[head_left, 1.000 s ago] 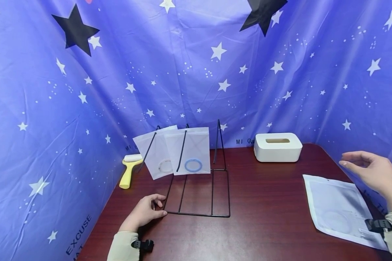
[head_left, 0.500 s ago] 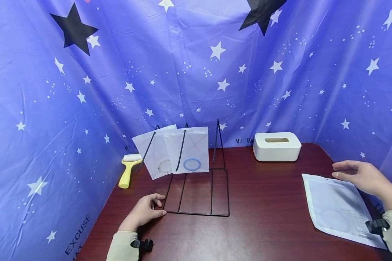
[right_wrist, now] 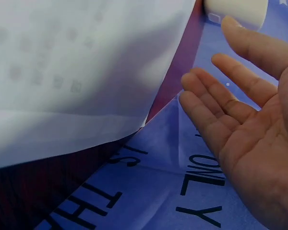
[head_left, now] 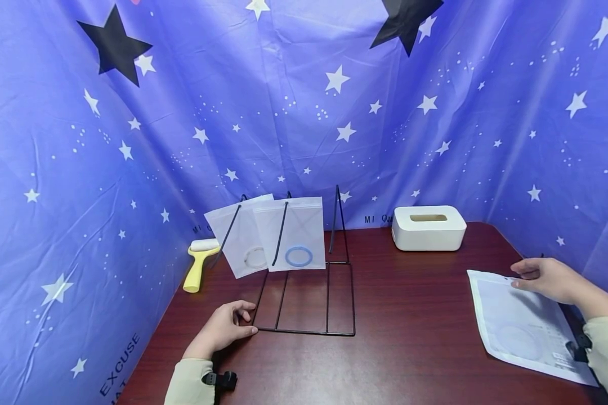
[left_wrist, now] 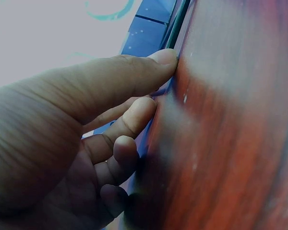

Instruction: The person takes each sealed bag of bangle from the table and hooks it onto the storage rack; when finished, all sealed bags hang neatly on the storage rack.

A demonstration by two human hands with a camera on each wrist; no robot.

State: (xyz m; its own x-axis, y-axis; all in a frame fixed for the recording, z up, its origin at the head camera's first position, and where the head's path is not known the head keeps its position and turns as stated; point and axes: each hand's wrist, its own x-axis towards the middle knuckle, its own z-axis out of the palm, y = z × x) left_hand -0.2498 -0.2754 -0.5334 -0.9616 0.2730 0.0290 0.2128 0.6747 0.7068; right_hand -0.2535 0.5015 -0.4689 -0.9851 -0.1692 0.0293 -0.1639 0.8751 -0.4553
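Observation:
A black wire rack (head_left: 327,298) stands on the table. My left hand (head_left: 224,328) is at its front left corner: the thumb tip touches the wire, and the index fingertip lies beside the left bar, apart from the thumb. Two white translucent bags hang from the rack's hooks, one with a blue ring (head_left: 299,256), the other, tilted, with a pale ring (head_left: 255,257). The right hook is bare. At the far right my right hand (head_left: 554,279) hovers over the upper right edge of a larger white pouch (head_left: 517,320), holding nothing, fingers loosely bent.
A white tissue box (head_left: 429,239) stands at the back right. Behind the rack's left side lies a lint roller (head_left: 196,270) with a yellow handle. Starry blue curtains (head_left: 294,112) surround the dark red table (head_left: 400,315).
My right hand has come down and slightly left toward the pouch's upper edge. The left hand, the rack and the hanging bags stay put.

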